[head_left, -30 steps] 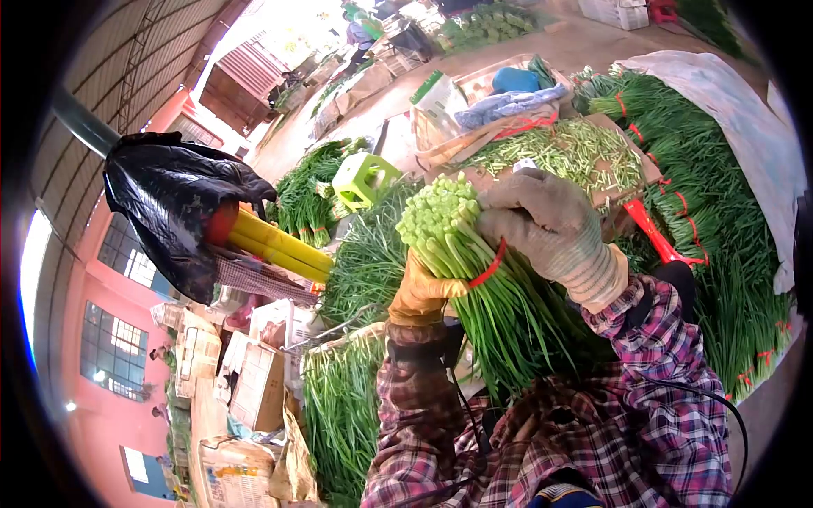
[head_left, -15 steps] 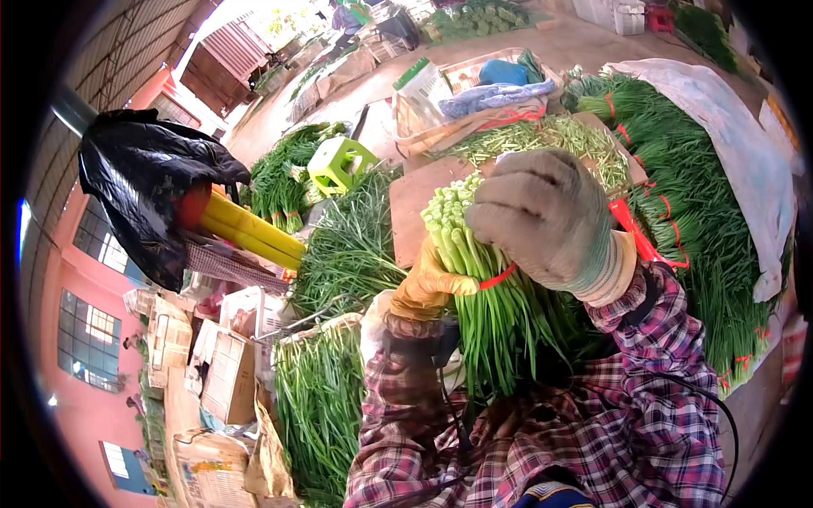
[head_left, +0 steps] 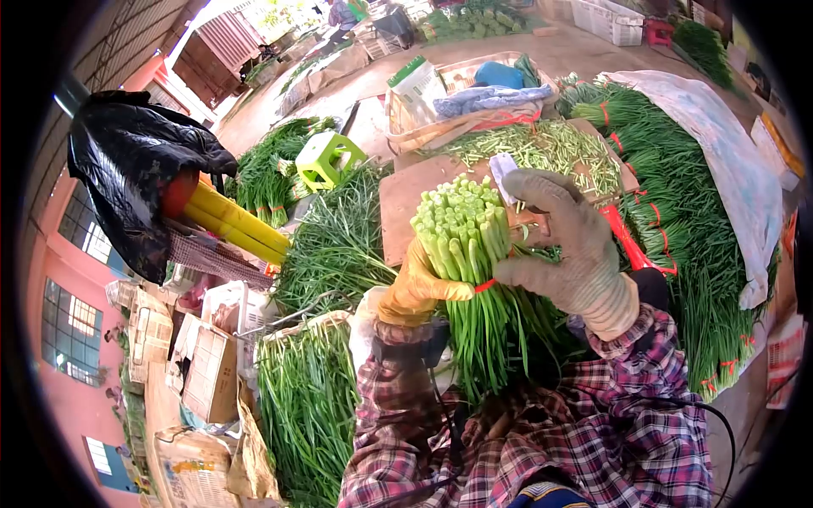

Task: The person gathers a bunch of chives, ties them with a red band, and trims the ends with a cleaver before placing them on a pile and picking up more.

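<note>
My left hand (head_left: 413,284), in a yellow-orange glove, is closed around a bunch of green stalks (head_left: 461,233). The pale cut ends point up and away from me, and the long leaves hang toward my lap. A red band (head_left: 485,286) circles the stalks just past my left thumb. My right hand (head_left: 569,245), in a grey-brown glove, curves open at the right side of the bunch, its thumb tip by the band. Near its fingertips is a small white object (head_left: 503,173) over the brown board (head_left: 415,190), which carries many short stem pieces (head_left: 555,148).
Tied green bunches (head_left: 694,229) are heaped at right, partly under a pale sheet (head_left: 711,127). Loose greens (head_left: 339,229) lie at left near a lime-green stool (head_left: 329,161). A basket (head_left: 406,131) with cloths stands behind the board. A black plastic bag (head_left: 127,169) hangs at far left.
My right hand has moved off the cut ends to the right, and its fingers have gone from curled to spread. The white object now shows. My left hand keeps its hold.
</note>
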`<action>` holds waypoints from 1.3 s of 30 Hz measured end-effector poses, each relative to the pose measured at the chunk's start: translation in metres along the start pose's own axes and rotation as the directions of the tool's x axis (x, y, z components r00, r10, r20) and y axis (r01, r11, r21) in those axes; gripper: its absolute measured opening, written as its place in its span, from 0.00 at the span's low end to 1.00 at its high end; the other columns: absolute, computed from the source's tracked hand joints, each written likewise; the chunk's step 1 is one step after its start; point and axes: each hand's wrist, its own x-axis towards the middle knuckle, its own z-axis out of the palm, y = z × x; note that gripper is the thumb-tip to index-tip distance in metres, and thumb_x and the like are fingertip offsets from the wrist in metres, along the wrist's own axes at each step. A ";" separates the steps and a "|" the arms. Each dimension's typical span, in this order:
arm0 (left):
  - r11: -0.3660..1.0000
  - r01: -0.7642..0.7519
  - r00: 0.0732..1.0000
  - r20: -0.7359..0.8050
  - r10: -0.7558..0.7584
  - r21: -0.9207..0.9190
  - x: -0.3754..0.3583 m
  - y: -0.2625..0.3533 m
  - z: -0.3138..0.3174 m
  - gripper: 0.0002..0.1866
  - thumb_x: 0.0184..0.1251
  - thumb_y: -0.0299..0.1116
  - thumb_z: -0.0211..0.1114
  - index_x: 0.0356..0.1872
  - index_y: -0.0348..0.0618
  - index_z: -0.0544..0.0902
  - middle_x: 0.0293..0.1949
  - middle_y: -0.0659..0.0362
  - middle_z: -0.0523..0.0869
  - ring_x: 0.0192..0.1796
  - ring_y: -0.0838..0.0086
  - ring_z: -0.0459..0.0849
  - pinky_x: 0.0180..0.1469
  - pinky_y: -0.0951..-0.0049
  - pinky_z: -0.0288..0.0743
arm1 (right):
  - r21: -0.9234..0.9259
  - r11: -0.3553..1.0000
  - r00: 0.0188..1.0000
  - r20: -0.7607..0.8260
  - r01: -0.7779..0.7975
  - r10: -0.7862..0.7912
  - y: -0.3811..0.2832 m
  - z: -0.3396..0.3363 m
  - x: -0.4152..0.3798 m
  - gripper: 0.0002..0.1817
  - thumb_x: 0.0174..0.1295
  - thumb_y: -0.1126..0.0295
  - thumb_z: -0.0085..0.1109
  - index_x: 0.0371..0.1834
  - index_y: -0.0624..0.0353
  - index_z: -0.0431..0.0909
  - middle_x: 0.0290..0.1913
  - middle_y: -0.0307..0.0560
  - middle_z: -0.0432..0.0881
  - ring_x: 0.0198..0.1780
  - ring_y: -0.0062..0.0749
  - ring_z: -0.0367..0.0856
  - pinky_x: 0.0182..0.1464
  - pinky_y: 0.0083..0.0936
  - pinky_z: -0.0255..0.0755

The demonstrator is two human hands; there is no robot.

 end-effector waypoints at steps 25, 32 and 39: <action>0.997 -0.028 0.999 -0.014 0.029 0.071 -0.009 -0.019 -0.008 0.49 0.31 0.22 0.80 0.62 0.40 0.63 0.51 0.62 0.76 0.52 0.74 0.74 0.55 0.71 0.70 | -0.167 0.980 0.990 -0.076 0.105 -0.119 -0.020 0.010 -0.003 0.17 0.41 0.79 0.61 0.37 0.55 0.76 0.46 0.45 0.76 0.46 0.41 0.77 0.47 0.32 0.72; 0.997 -0.010 1.000 0.010 0.009 0.081 -0.017 -0.023 -0.015 0.46 0.31 0.22 0.80 0.59 0.39 0.67 0.50 0.60 0.77 0.52 0.74 0.75 0.55 0.69 0.70 | -0.191 0.978 0.996 0.002 0.087 -0.088 -0.019 0.008 -0.006 0.19 0.40 0.78 0.64 0.39 0.56 0.75 0.45 0.46 0.77 0.45 0.39 0.77 0.47 0.31 0.71; 0.993 -0.035 0.999 -0.033 0.039 0.114 -0.025 -0.018 -0.009 0.46 0.31 0.22 0.80 0.59 0.37 0.67 0.51 0.60 0.77 0.51 0.74 0.76 0.54 0.72 0.71 | -0.119 0.973 0.979 -0.013 0.200 -0.203 -0.013 0.013 -0.007 0.20 0.42 0.80 0.62 0.42 0.57 0.75 0.43 0.47 0.77 0.45 0.40 0.76 0.45 0.31 0.72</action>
